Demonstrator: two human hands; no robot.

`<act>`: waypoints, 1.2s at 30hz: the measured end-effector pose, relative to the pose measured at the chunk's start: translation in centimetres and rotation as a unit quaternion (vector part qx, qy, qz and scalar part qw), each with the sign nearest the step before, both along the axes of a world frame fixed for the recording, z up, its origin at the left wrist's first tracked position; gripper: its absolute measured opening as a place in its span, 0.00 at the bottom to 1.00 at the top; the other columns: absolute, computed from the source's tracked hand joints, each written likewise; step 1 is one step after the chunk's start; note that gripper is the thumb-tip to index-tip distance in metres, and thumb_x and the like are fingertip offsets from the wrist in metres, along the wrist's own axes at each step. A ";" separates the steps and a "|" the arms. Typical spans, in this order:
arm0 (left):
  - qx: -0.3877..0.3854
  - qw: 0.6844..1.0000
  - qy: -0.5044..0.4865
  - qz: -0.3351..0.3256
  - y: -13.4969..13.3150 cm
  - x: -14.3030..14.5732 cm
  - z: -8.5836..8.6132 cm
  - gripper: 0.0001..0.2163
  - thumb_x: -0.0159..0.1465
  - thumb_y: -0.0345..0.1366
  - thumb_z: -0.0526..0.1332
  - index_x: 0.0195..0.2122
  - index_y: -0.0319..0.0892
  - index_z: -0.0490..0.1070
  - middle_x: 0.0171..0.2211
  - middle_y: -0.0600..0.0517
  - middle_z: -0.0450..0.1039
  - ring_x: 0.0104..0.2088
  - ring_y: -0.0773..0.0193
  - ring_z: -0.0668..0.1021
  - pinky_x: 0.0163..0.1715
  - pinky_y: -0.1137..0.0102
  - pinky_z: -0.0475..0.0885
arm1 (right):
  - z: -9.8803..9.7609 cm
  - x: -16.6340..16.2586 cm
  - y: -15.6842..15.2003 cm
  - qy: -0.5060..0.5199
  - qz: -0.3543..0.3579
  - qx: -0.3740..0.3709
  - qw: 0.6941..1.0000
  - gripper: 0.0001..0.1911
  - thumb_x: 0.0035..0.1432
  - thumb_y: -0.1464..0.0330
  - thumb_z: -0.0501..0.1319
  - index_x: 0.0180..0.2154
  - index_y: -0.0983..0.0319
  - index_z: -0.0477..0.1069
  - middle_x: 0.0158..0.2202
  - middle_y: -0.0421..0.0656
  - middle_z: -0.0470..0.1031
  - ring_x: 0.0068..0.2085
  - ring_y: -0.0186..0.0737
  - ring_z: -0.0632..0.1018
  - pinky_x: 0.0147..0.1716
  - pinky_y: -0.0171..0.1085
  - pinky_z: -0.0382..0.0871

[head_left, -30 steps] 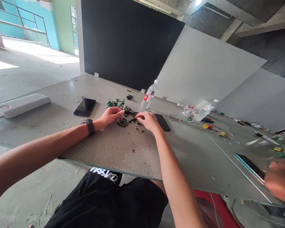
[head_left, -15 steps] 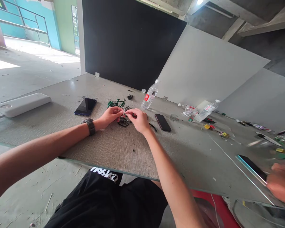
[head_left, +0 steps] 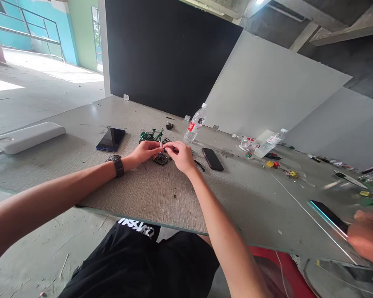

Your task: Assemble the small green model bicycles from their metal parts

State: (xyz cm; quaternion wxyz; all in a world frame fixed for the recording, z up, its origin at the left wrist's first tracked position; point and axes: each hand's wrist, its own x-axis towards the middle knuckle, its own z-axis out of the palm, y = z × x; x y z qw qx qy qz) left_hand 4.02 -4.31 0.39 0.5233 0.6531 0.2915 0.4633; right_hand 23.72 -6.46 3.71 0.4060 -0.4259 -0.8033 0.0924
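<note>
My left hand (head_left: 146, 151), with a dark watch (head_left: 118, 166) on its wrist, is closed on a small silvery part (head_left: 161, 144). Thumb and forefinger of my right hand (head_left: 180, 155) are pinched together right beside that part; what lies between them is too small to make out. A black spoked toy wheel (head_left: 160, 159) shows just under my fingers. Behind my hands stands a green miniature bicycle frame (head_left: 157, 133). A curved black piece (head_left: 199, 165) lies to the right of my right hand, partly hidden by it.
A dark phone (head_left: 111, 139) and a white power bank (head_left: 27, 136) lie left. To the right are another phone (head_left: 213, 159), an upright water bottle (head_left: 195, 123) and a second bottle (head_left: 271, 142). Another person's blurred hand (head_left: 366, 238) is at the far right, near a phone (head_left: 328, 217).
My fingers have shifted slightly around the silvery part, which shows less now. The bicycle frame and the wheel stay in place on the table.
</note>
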 end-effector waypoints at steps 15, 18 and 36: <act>-0.016 1.000 -0.024 -0.003 0.2 0.0 -0.4 0.18 0.59 0.44 0.71 0.44 0.37 0.78 0.39 0.46 0.81 0.34 0.66 0.77 0.34 0.70 0.72 | 0.2 0.1 -0.1 -0.014 -0.007 0.007 1.000 0.09 0.65 0.72 0.62 0.41 0.58 0.81 0.38 0.42 0.79 0.34 0.37 0.77 0.37 0.36 0.69; -0.015 0.999 -0.029 0.006 0.4 0.0 -0.7 0.18 0.58 0.44 0.72 0.44 0.37 0.77 0.36 0.47 0.81 0.33 0.66 0.78 0.33 0.70 0.73 | 0.2 0.0 -0.2 -0.019 -0.004 0.007 1.000 0.09 0.66 0.71 0.61 0.41 0.57 0.81 0.38 0.42 0.79 0.33 0.36 0.76 0.36 0.36 0.69; -0.045 0.998 -0.048 0.010 0.6 -0.3 -0.6 0.16 0.59 0.45 0.73 0.38 0.37 0.79 0.33 0.49 0.77 0.26 0.71 0.70 0.29 0.73 0.68 | 0.0 0.0 -0.1 -0.051 0.008 0.028 0.998 0.09 0.67 0.71 0.61 0.43 0.57 0.81 0.39 0.42 0.78 0.32 0.35 0.75 0.36 0.37 0.68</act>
